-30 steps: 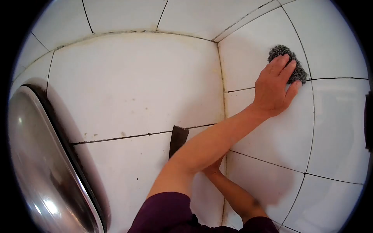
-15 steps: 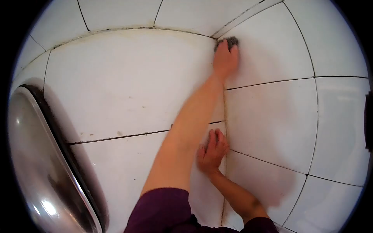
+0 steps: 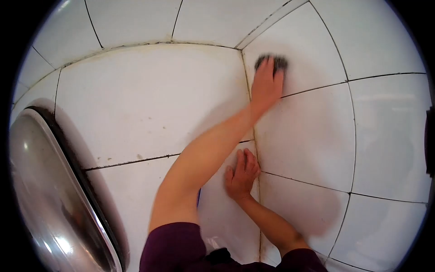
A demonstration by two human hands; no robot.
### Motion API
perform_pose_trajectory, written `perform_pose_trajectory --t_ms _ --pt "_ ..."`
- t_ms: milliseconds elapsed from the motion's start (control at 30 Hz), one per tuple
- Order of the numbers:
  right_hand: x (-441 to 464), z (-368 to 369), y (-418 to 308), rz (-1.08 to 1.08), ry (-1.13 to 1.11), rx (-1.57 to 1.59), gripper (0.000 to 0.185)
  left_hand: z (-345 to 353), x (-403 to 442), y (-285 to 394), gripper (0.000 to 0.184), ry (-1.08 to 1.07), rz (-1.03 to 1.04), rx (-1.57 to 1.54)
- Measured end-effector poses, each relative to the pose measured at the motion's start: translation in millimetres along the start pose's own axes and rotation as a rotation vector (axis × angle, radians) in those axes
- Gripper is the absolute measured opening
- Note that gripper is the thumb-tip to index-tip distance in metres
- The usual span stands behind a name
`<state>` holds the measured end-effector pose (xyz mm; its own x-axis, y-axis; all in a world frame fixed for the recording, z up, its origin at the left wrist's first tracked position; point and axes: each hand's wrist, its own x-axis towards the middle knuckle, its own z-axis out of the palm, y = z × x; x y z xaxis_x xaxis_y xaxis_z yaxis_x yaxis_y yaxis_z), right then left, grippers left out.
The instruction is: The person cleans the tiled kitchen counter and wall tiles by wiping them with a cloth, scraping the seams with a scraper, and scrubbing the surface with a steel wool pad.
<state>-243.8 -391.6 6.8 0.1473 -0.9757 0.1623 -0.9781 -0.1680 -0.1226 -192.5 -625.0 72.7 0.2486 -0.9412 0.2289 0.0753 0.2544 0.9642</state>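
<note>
My left hand is closed on a dark grey, fuzzy scouring pad, slightly blurred, and presses it to the right-hand tiled wall just below the upper corner. Lower down, my right hand rests on the large white tile surface, its fingers spread and nothing visible in them. Its fingertips are close to the yellowish seam where the two tiled faces meet. My left forearm reaches across the white surface above the right hand.
At the left, a shiny rounded metal fixture with a dark edge is set against the tiles. Dark grout lines divide the tiles, and small brownish spots mark the large one. A dark object shows at the right edge.
My left hand has moved the scouring pad away from the corner seam, rightward and down on the right wall. My right hand stays about where it was. The view has shifted slightly.
</note>
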Motion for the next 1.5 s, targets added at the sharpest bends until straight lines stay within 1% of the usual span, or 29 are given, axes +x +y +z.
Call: perform_pose_trajectory --t_ms 33,100,167,200,267,333,400,467,533,567,600,667,733,767,800,833,900,967,1033,1067,1100,1133,1167,1233,1267,1333,1400,1433,1500 --pt "2.1 -2.6 -1.0 -0.004 -0.003 0.008 0.059 -4.7 24.6 21.3 0.044 -0.025 -0.011 -0.084" --pt "2.0 -2.6 2.2 -0.002 -0.025 0.002 0.059 17.7 -0.4 54.8 0.047 0.068 0.224 -0.030" --pt "4.5 -0.4 -2.0 0.012 -0.039 0.000 0.059 8.7 -62.4 78.6 0.054 -0.099 0.374 -0.057" --pt "5.3 -1.2 -2.4 0.009 -0.034 0.080 0.058 -5.2 -85.4 82.7 0.055 -0.237 0.432 -0.084" --pt "-3.1 0.3 1.2 0.024 -0.044 0.143 0.058 -0.7 -92.3 54.2 0.054 -0.194 0.457 0.005" --pt "-6.9 6.9 8.6 -0.015 -0.085 -0.037 0.059 9.4 -43.1 46.9 0.049 0.021 0.376 0.053" --pt "-2.4 2.5 3.2 -0.012 -0.062 0.010 0.059 12.7 23.6 58.8 0.045 0.117 0.154 0.027" --pt "0.0 2.7 5.5 -0.013 -0.025 0.060 0.058 19.4 30.5 87.8 0.043 0.093 0.262 -0.069" --pt "-9.0 15.9 11.9 -0.025 -0.099 -0.142 0.057 19.5 -20.4 102.8 0.047 0.061 0.493 -0.097" --pt "-5.8 13.5 10.1 -0.020 -0.095 -0.143 0.057 15.4 -44.5 93.4 0.048 0.017 0.498 -0.078" --pt "-5.9 5.5 6.4 -0.028 -0.104 -0.095 0.056 9.0 -62.7 76.5 0.049 -0.024 0.487 -0.061" --pt "-1.7 0.0 3.2 -0.029 -0.122 -0.051 0.056 8.5 -55.5 31.3 0.050 0.035 0.374 0.031" --pt "1.4 -1.2 -0.3 -0.002 0.014 0.043 0.056 3.7 -14.2 8.4 0.049 0.065 0.199 0.110" --pt "1.0 -1.5 -0.9 -0.010 0.010 0.049 0.056 -5.2 14.3 0.4 0.050 -0.018 0.011 0.061" --pt "3.1 -2.1 -1.2 -0.003 0.008 0.044 0.056 -6.5 26.1 -13.0 0.052 -0.002 -0.062 0.100" --pt "3.2 -3.0 -2.2 0.012 0.006 0.041 0.056 -4.4 27.1 -30.4 0.054 0.006 -0.138 0.141" --pt "5.2 -3.8 -4.2 0.013 0.018 0.034 0.056 -12.0 -6.9 -38.1 0.056 -0.109 -0.239 0.171" --pt "5.3 -2.1 -4.5 0.016 0.021 0.017 0.057 -13.4 -73.5 -32.8 0.056 -0.160 -0.191 0.167" --pt "6.3 3.3 -0.5 0.084 0.001 0.188 0.060 -16.6 -140.7 -7.4 0.057 -0.326 -0.146 0.175" --pt "2.5 7.3 2.2 0.081 -0.002 0.186 0.060 -18.3 -154.8 2.7 0.057 -0.323 -0.148 0.174" --pt "0.1 12.1 5.7 0.069 0.008 0.192 0.061 -18.7 -163.2 11.5 0.057 -0.340 -0.060 0.117" --pt "-1.1 12.3 5.4 0.062 0.016 0.198 0.062 -21.3 -163.3 23.6 0.058 -0.360 0.024 0.062" --pt "-2.3 10.8 6.2 0.063 0.015 0.199 0.062 -17.1 -142.3 25.0 0.055 -0.269 0.147 0.031" --pt "-3.1 6.0 7.5 -0.060 0.027 0.043 0.058 -12.4 -90.3 25.9 0.055 -0.221 0.027 0.019" --pt "-5.2 5.8 6.8 -0.060 0.023 0.044 0.058 -11.2 -76.7 24.4 0.055 -0.194 -0.022 0.020" --pt "-5.6 7.4 9.2 -0.040 -0.032 -0.056 0.064 -9.6 -98.7 26.2 0.055 -0.182 -0.045 0.028" --pt "-1.9 13.0 7.8 -0.011 0.012 0.044 0.064 -12.6 -154.9 29.0 0.048 -0.284 0.107 0.077" --pt "-2.4 14.9 7.5 0.023 0.042 0.147 0.063 -15.0 -153.3 29.3 0.048 -0.283 0.108 0.074" --pt "-2.6 7.4 4.2 0.018 0.016 0.085 0.063 -20.2 -152.9 32.8 0.049 -0.324 0.094 0.082"
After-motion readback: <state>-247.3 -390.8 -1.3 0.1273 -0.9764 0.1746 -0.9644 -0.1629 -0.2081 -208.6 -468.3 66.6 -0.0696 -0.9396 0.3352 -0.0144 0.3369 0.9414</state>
